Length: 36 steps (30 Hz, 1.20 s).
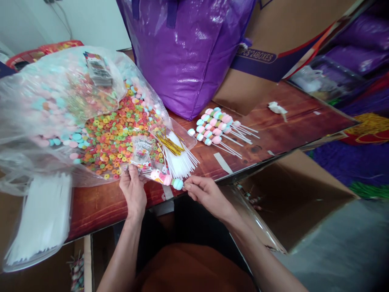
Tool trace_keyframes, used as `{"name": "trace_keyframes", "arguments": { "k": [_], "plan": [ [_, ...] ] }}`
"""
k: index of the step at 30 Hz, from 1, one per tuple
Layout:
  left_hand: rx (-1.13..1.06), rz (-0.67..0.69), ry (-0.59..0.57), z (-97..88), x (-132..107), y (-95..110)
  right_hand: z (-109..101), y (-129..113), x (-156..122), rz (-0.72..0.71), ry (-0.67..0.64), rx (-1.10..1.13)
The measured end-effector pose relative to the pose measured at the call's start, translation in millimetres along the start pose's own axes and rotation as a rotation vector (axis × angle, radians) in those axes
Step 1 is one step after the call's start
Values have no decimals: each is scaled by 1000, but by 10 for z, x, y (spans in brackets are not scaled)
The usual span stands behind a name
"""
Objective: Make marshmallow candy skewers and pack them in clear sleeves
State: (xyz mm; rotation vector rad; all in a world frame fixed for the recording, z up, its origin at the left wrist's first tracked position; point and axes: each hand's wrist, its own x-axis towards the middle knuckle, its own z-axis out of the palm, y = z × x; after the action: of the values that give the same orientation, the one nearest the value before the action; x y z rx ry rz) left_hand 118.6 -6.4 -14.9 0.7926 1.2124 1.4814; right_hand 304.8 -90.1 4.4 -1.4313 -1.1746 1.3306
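My left hand (133, 190) is closed on the end of a small clear printed bag (148, 172) at the table's near edge. A candy skewer (167, 179) of pink and blue sweets lies partly inside that bag. At its blue end, my right hand (202, 191) pinches the skewer's stick, mostly hidden by the fingers. Just beyond the hands lie a fan of white sticks (182, 162) and a bundle of gold twist ties (172, 142). Further right, several finished candy skewers (214, 125) are stacked with their sticks pointing right.
A large clear bag (18, 105) of ring gummies (118, 134) and pastel sweets covers the table's left. Bagged white sticks (42, 215) hang over the front edge. A purple bag (185, 61) and a cardboard box (291, 24) stand behind; an open carton (291, 202) sits below right.
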Motion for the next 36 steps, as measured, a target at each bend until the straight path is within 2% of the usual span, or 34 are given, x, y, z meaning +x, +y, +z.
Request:
{"name": "trace_keyframes", "arguments": {
  "k": [6, 9, 14, 16, 19, 22, 25, 29, 31, 36],
  "plan": [
    [-78, -173, -101, 92, -116, 123, 49, 22, -10, -40, 76, -132],
    [-95, -217, -126, 142, -219, 123, 108, 7, -34, -86, 136, -233],
    [-122, -219, -120, 190, -354, 52, 322, 62, -73, -309, 225, -531],
    [-124, -239, -138, 184, -354, 39, 408, 97, -76, -374, 240, -585],
    [-154, -290, -169, 147, -295, 48, 444, 88, -73, -356, 239, -518],
    [-168, -318, -176, 108, -231, 60, 381, 14, -62, -198, 202, -280],
    [-167, -337, -232, 99, -233, 44, 339, -29, -17, -23, 149, -17],
    [-165, -328, -274, 111, -299, 18, 419, 1, 59, 86, 101, 198],
    [-146, -330, -296, 111, -322, 21, 487, 8, 69, 47, 142, 153],
    [-127, -392, -311, 105, -347, 38, 629, -50, 47, -222, 296, -194]
  ]
}}
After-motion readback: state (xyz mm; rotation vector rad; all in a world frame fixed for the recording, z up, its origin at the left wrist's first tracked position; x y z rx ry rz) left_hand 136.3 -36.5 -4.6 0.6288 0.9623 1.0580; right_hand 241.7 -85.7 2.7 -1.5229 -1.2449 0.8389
